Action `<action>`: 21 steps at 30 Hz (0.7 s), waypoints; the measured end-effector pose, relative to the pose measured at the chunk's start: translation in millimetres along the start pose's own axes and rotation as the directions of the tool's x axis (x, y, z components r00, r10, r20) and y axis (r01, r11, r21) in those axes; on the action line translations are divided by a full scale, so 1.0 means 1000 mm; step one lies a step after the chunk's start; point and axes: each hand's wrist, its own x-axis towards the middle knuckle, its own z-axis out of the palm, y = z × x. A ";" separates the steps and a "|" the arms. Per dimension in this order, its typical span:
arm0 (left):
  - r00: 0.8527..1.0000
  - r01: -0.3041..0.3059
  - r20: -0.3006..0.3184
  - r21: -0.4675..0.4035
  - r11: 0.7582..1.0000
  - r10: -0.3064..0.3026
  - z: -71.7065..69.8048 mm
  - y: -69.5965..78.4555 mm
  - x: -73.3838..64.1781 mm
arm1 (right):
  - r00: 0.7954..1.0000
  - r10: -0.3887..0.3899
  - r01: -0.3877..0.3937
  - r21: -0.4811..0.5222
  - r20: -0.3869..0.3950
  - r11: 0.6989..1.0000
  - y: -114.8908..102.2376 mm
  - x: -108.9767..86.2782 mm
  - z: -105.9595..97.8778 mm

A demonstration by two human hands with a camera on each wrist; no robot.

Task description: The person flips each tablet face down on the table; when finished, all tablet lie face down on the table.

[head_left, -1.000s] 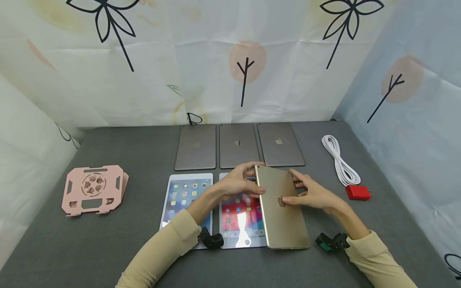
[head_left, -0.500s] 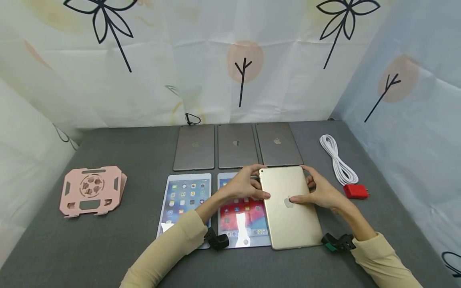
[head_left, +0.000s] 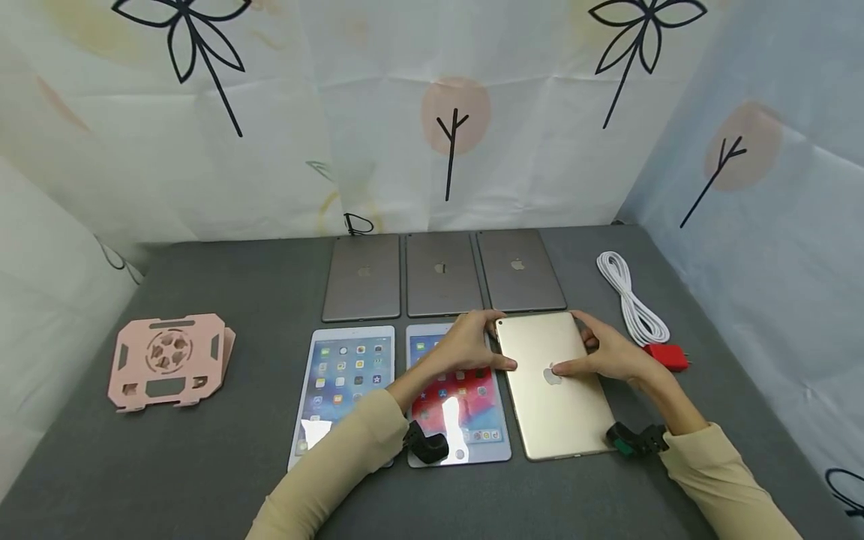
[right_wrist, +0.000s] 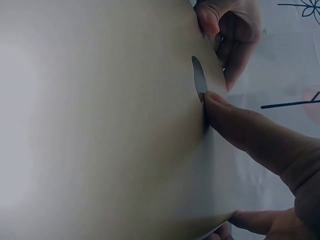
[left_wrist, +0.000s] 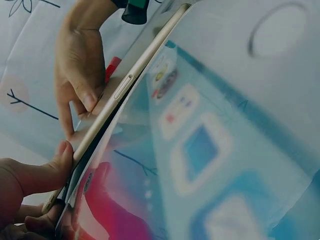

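Note:
A gold tablet (head_left: 556, 420) lies back side up at the right of the front row, its apple logo showing. My left hand (head_left: 472, 345) grips its left edge near the far corner, thumb on the back; in the left wrist view the left thumb (left_wrist: 47, 175) presses on that rim. On the far side my right hand (head_left: 610, 356) holds the right edge, and the right thumb (right_wrist: 240, 117) lies by the logo. In the left wrist view the tablet is lifted along one edge. Just left is a white tablet with a lit red-and-blue screen (head_left: 466, 405).
Another lit white tablet (head_left: 347, 375) lies further left, partly behind the left sleeve (head_left: 351, 450). Behind stand three grey tablets (head_left: 442, 277) in a row, backs up. A pink perforated stand (head_left: 169, 360) is at far left; a white coiled cable (head_left: 631, 300) and red charger (head_left: 667, 356) at right.
Both hands have moved the gold tablet to the right, away from the red-screened tablet. It has tipped flatter toward the table, so more of its back shows.

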 end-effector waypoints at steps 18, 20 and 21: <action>0.998 0.026 0.045 0.215 0.976 -0.037 -0.001 0.010 0.012 | 1.000 0.010 -0.013 -0.109 -0.028 0.994 0.005 0.007 0.000; 0.998 0.029 0.046 0.222 0.975 -0.040 0.000 0.010 0.012 | 1.000 0.018 -0.020 -0.104 -0.022 0.994 0.005 0.007 0.000; 0.998 0.032 0.047 0.223 0.974 -0.044 0.000 0.010 0.012 | 1.000 0.022 -0.024 -0.101 -0.019 0.995 0.006 0.007 0.000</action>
